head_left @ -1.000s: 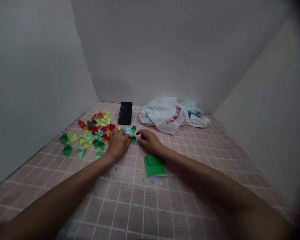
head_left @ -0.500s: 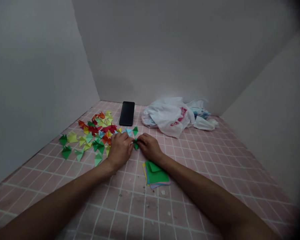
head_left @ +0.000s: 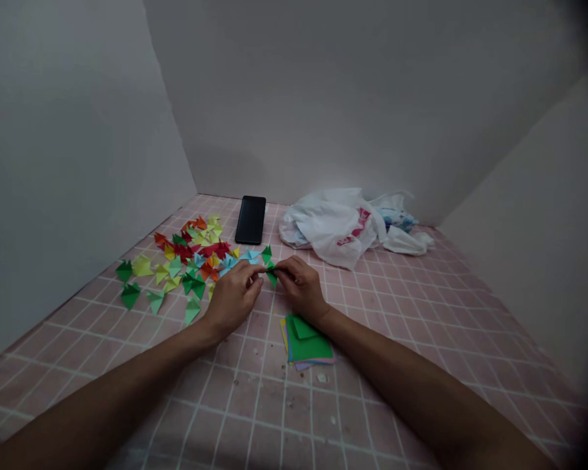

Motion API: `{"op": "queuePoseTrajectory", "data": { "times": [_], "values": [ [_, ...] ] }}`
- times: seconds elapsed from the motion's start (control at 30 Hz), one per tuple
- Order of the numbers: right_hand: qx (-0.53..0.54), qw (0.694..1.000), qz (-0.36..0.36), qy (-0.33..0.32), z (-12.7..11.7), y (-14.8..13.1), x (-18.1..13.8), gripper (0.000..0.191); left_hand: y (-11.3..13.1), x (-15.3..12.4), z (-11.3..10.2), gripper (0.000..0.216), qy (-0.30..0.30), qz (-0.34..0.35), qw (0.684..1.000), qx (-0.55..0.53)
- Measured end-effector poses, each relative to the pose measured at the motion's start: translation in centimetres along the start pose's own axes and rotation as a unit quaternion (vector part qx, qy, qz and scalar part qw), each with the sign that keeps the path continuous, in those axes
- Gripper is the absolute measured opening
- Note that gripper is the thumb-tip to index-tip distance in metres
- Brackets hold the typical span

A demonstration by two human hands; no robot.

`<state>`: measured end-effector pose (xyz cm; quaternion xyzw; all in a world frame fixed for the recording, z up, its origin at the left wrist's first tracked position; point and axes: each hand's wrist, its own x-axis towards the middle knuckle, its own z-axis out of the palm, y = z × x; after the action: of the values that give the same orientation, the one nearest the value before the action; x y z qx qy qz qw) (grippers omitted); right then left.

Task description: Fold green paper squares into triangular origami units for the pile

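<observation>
A small folded green paper piece (head_left: 272, 275) is pinched between the thumb and fingers of my right hand (head_left: 301, 286), just above the table. My left hand (head_left: 232, 294) reaches to the same piece from the other side. Its index finger is stretched out with the tip against the paper, while the thumb stays apart below. Close behind lies another green folded paper (head_left: 266, 254). A stack of square paper sheets (head_left: 311, 348), green on top with a folded green piece on it, rests near my right wrist.
Many folded paper pieces (head_left: 193, 284) in green, yellow, red, orange and blue spread out at the left. A black phone (head_left: 250, 220) lies at the back, beside a crumpled white plastic bag (head_left: 333, 222). Walls enclose the pink checked tabletop (head_left: 255, 405); small scraps dot it.
My left thumb has come away from the green piece, leaving the index fingertip on it. The right hand has shifted slightly, and the piece is turned a little.
</observation>
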<state>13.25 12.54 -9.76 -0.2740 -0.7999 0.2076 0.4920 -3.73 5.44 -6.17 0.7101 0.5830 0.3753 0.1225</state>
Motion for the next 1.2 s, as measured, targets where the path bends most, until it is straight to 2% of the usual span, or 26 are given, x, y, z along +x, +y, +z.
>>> {"op": "queuePoseTrajectory", "data": {
  "times": [0.27, 0.43, 0.5, 0.6, 0.67, 0.73, 0.83, 1.0, 1.2],
  "values": [
    [0.005, 1.0, -0.027, 0.006, -0.1, -0.3, 0.0, 0.011, 0.2, 0.0, -0.2, 0.023, 0.0, -0.024, 0.997, -0.077],
    [-0.004, 0.999, -0.051, -0.009, -0.2, -0.6, -0.1, 0.013, 0.6, 0.1, -0.3, 0.024, -0.012, -0.08, 0.986, -0.146],
    [-0.007, 0.998, -0.064, -0.016, -0.2, -0.7, -0.1, 0.015, 0.7, 0.1, -0.3, 0.025, -0.022, -0.129, 0.972, -0.193],
    [-0.016, 0.996, -0.082, -0.026, -0.1, -0.6, -0.2, 0.018, 0.7, 0.1, -0.2, 0.028, -0.041, -0.215, 0.934, -0.281],
    [-0.027, 0.995, -0.089, -0.032, 0.0, -0.5, -0.3, 0.018, 0.6, 0.2, -0.1, 0.029, -0.042, -0.239, 0.914, -0.326],
    [-0.037, 0.994, -0.095, -0.037, 0.1, -0.4, -0.4, 0.018, 0.7, 0.2, 0.0, 0.028, -0.038, -0.24, 0.908, -0.342],
    [-0.046, 0.993, -0.097, -0.046, 0.2, -0.3, -0.4, 0.018, 0.7, 0.3, 0.0, 0.028, -0.038, -0.226, 0.919, -0.322],
    [-0.058, 0.991, -0.097, -0.07, 0.4, -0.4, -0.3, 0.016, 0.1, 0.6, -0.2, 0.027, -0.033, -0.181, 0.955, -0.233],
    [-0.125, 0.975, -0.077, -0.166, 0.9, -0.3, 0.2, 0.015, -1.1, 1.2, -0.4, 0.024, -0.066, -0.185, 0.971, -0.137]
  ]
}}
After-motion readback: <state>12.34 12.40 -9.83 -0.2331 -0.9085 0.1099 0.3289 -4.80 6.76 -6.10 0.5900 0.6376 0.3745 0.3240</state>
